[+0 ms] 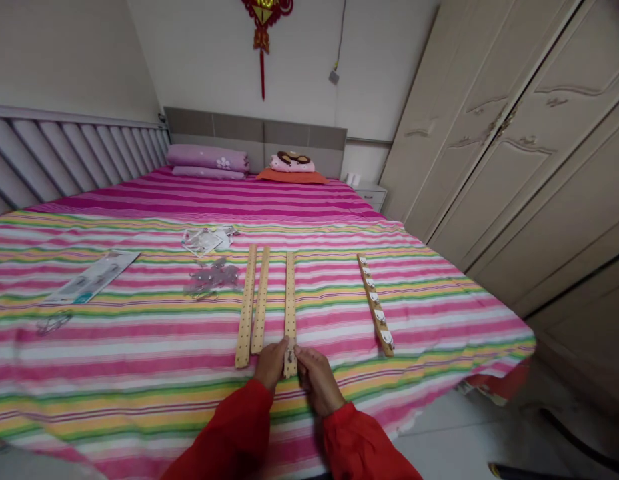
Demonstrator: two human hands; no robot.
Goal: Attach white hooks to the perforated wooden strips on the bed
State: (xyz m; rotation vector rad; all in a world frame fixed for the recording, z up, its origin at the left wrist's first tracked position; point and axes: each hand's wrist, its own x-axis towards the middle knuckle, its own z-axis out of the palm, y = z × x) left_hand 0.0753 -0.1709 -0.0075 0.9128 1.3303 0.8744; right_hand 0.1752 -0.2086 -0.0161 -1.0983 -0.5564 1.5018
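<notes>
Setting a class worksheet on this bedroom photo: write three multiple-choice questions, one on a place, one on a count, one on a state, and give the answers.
1. Where does the hook-studded wooden strip lie?
A) On the pillow
B) On the striped bedsheet
C) On the nightstand

2. How many hookless perforated wooden strips are there?
A) Two
B) Three
C) Five

3. What state are the hands in?
A) Both at the near end of the rightmost strip
B) Both resting on the pillow
C) Both out of view

Answers:
1. B, it lies on the bedsheet, right of the others.
2. B, three lie side by side.
3. A, the left hand and right hand meet there.
</notes>
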